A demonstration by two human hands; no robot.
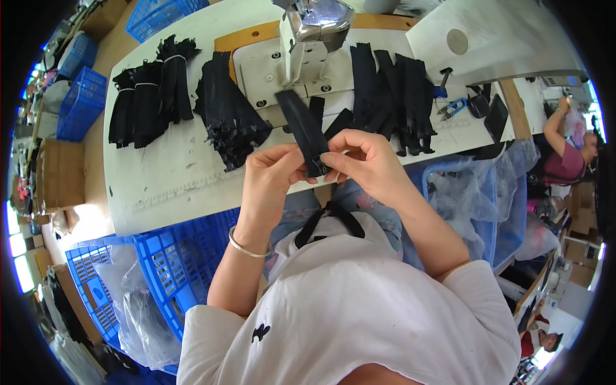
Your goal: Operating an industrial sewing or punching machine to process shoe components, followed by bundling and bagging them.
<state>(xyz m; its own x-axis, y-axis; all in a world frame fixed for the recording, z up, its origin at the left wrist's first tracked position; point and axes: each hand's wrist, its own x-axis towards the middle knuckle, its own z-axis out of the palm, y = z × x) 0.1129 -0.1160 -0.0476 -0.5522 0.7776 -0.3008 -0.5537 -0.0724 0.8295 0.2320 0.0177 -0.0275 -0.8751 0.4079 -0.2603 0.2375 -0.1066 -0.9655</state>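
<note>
Between my two hands, just off the table's front edge, is a black zipper (300,123). Its lower end is pinched by the fingers of my left hand (274,168) on one side and my right hand (367,160) on the other. The upper part of the strip slants away toward the sewing machine (313,48). A fanned stack of black zippers (226,112) lies left of the machine. More black zippers (416,96) are laid out to its right. Farther left, several bundles of zippers (149,102) are tied with light bands.
Blue-handled thread snips (453,109) and small dark items lie at the right of the white table (160,173). Blue crates with clear plastic stand below: one crate (168,273) at left, another bin (507,240) at right. A person (568,147) sits at far right.
</note>
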